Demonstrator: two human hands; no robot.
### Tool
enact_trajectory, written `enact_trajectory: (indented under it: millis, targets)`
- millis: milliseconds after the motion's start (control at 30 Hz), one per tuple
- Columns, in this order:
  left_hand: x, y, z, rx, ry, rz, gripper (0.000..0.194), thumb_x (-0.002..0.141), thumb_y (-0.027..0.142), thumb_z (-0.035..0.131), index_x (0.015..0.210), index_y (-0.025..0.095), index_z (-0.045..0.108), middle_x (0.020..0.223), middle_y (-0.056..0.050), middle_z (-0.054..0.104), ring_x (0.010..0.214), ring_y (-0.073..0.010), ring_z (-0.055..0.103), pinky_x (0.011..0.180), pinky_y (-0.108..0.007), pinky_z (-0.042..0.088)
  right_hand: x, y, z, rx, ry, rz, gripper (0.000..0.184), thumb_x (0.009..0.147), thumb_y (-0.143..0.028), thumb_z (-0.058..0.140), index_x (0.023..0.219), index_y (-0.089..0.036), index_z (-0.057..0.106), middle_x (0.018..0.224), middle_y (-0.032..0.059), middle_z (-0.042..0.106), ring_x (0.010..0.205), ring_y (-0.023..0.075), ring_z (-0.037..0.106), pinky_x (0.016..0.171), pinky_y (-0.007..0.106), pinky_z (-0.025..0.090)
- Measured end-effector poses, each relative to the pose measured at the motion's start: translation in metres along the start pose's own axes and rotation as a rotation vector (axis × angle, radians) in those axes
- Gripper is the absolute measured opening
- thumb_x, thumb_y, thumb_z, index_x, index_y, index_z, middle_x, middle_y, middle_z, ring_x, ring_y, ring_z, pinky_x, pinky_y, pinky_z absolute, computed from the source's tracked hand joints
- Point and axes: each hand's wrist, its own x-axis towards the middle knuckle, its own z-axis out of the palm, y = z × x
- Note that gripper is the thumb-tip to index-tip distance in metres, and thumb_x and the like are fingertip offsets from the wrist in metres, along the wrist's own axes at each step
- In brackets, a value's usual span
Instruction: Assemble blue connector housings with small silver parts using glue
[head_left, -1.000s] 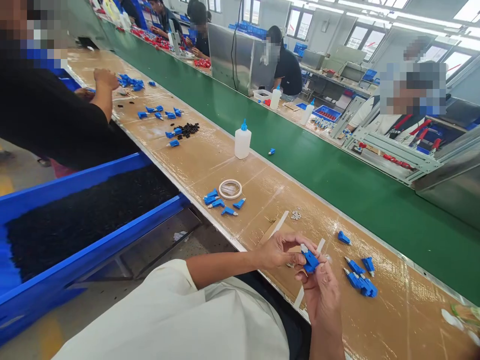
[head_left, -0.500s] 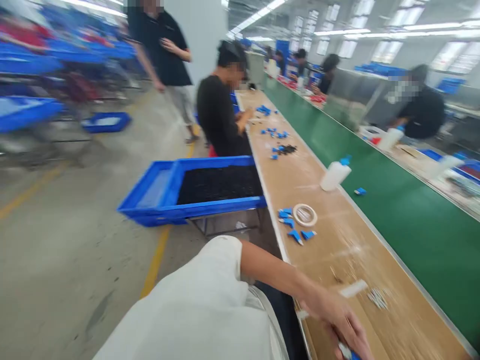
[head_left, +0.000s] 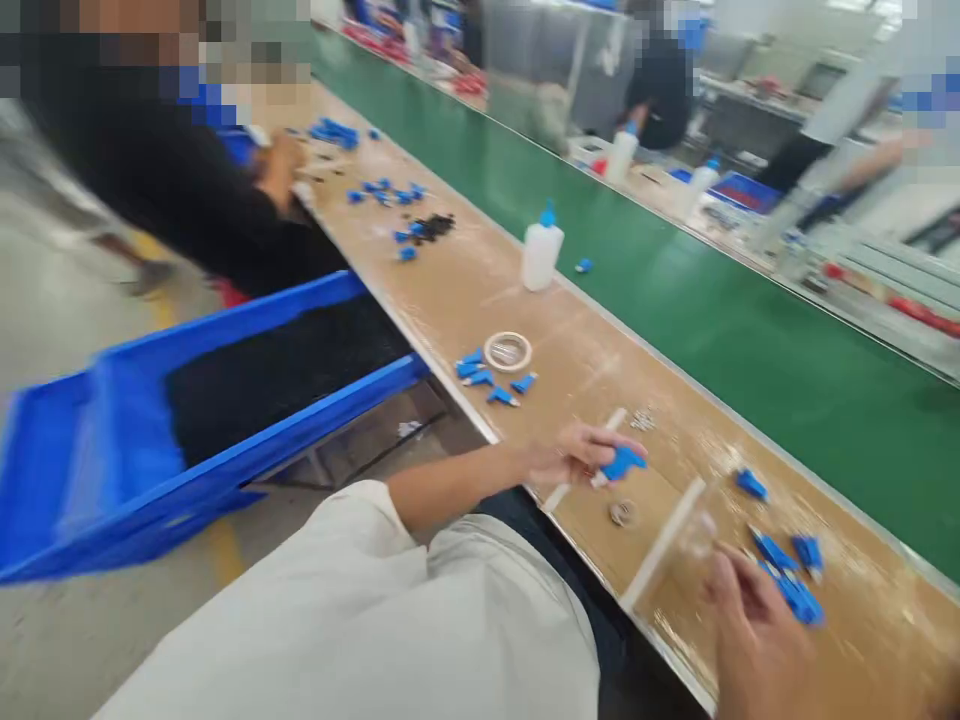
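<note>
My left hand [head_left: 574, 455] is closed on a small blue plastic part [head_left: 625, 461] with a whitish tip, held over the bench. My right hand [head_left: 761, 630] is apart from it, nearer the front edge, with thumb and fingers pinched together. Whether anything sits in that pinch I cannot make out. Just beyond the right hand lie several similar blue parts [head_left: 802, 600], with a single one [head_left: 751, 485] farther back. Between my hands, a small pile of ring-like pieces [head_left: 621, 513] rests beside a white strip [head_left: 664, 540]. Small pale pieces [head_left: 643, 419] lie behind the left hand.
A tape roll [head_left: 508, 351] and more blue parts [head_left: 491, 380] lie to the left. A white bottle [head_left: 541, 255] stands by the green conveyor belt [head_left: 660, 310]. A blue bin [head_left: 247, 490] of black pieces adjoins the bench; a co-worker [head_left: 172, 190] sits beyond.
Both hands were together on the blue part; now they are apart and only my left hand holds it. My view swung left, then came back.
</note>
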Motion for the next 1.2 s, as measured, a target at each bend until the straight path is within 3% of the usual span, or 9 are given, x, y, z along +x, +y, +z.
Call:
enact_trajectory:
  millis: [67, 133, 300, 567, 733, 900, 967, 1100, 1200]
  targets:
    - [0.013, -0.007, -0.011, -0.055, -0.016, -0.032, 0.054, 0.068, 0.026, 0.090, 0.117, 0.011, 0.073, 0.087, -0.005, 0.069, 0.069, -0.0111, 0.067, 0.061, -0.018, 0.052, -0.010, 0.003, -0.001, -0.010, 0.028, 0.115, 0.060, 0.067, -0.068, 0.078, 0.098, -0.017, 0.077, 0.088, 0.0102, 0.077, 0.072, 0.0233, 0.067, 0.067, 0.037, 0.056]
    - [0.020, -0.017, -0.015, -0.075, -0.032, -0.060, 0.058, 0.070, 0.027, 0.089, 0.123, 0.011, 0.070, 0.086, -0.004, 0.067, 0.070, -0.0111, 0.067, 0.061, -0.018, 0.051, -0.008, 0.007, 0.014, 0.047, -0.042, 0.166, 0.059, 0.066, -0.067, 0.078, 0.097, -0.017, 0.078, 0.087, 0.0095, 0.077, 0.073, 0.0224, 0.067, 0.066, 0.035, 0.056]
    - [0.021, -0.026, -0.018, -0.086, -0.013, -0.084, 0.056, 0.075, 0.025, 0.087, 0.125, 0.009, 0.067, 0.084, -0.004, 0.067, 0.071, -0.0111, 0.068, 0.061, -0.018, 0.050, 0.004, 0.018, 0.049, 0.142, -0.126, 0.192, 0.057, 0.063, -0.065, 0.081, 0.092, -0.016, 0.079, 0.084, 0.0088, 0.076, 0.070, 0.0207, 0.066, 0.059, 0.032, 0.054]
    - [0.014, -0.025, -0.034, -0.128, 0.079, -0.100, 0.046, 0.078, 0.019, 0.084, 0.120, 0.008, 0.069, 0.084, -0.005, 0.070, 0.069, -0.0109, 0.069, 0.061, -0.017, 0.051, 0.006, 0.020, 0.057, 0.132, -0.145, 0.174, 0.052, 0.067, -0.065, 0.079, 0.085, -0.016, 0.078, 0.079, 0.0078, 0.075, 0.067, 0.0195, 0.064, 0.057, 0.031, 0.052]
    - [0.011, -0.024, -0.036, -0.106, 0.144, -0.096, 0.041, 0.080, 0.017, 0.082, 0.118, 0.007, 0.071, 0.079, -0.004, 0.069, 0.067, -0.0104, 0.069, 0.060, -0.016, 0.051, 0.006, 0.009, 0.056, -0.040, -0.106, -0.151, 0.039, 0.082, -0.057, 0.071, 0.084, -0.019, 0.078, 0.076, 0.0051, 0.070, 0.066, 0.0173, 0.061, 0.060, 0.030, 0.050]
    - [0.013, -0.027, -0.033, -0.108, 0.187, -0.119, 0.025, 0.078, 0.017, 0.084, 0.098, 0.006, 0.074, 0.074, -0.004, 0.069, 0.065, -0.0094, 0.069, 0.057, -0.014, 0.050, 0.006, -0.007, 0.056, -0.207, -0.195, -0.460, 0.028, 0.094, -0.045, 0.062, 0.087, -0.022, 0.076, 0.075, 0.0041, 0.068, 0.057, 0.0146, 0.057, 0.056, 0.030, 0.049]
    - [0.015, -0.031, -0.032, -0.130, 0.208, -0.135, 0.021, 0.076, 0.018, 0.086, 0.088, 0.006, 0.073, 0.072, -0.004, 0.069, 0.064, -0.0089, 0.068, 0.057, -0.013, 0.050, 0.005, -0.012, 0.053, -0.222, -0.188, -0.536, 0.023, 0.096, -0.040, 0.061, 0.087, -0.022, 0.073, 0.074, 0.0030, 0.067, 0.056, 0.0140, 0.056, 0.053, 0.029, 0.048]
    - [0.019, -0.037, -0.028, -0.146, 0.238, -0.159, 0.022, 0.074, 0.021, 0.088, 0.081, 0.007, 0.073, 0.072, -0.004, 0.070, 0.063, -0.0084, 0.068, 0.059, -0.013, 0.052, 0.002, -0.018, 0.044, -0.269, -0.056, -0.608, 0.016, 0.097, -0.033, 0.061, 0.085, -0.023, 0.064, 0.075, 0.0019, 0.064, 0.058, 0.0139, 0.054, 0.055, 0.028, 0.046]
    - [0.021, -0.040, -0.025, -0.138, 0.232, -0.163, 0.023, 0.075, 0.021, 0.088, 0.085, 0.006, 0.073, 0.073, -0.005, 0.071, 0.063, -0.0084, 0.068, 0.061, -0.013, 0.053, -0.001, -0.016, 0.043, -0.312, -0.136, -0.640, 0.016, 0.099, -0.033, 0.058, 0.086, -0.023, 0.062, 0.076, 0.0014, 0.063, 0.061, 0.0141, 0.055, 0.057, 0.028, 0.045]
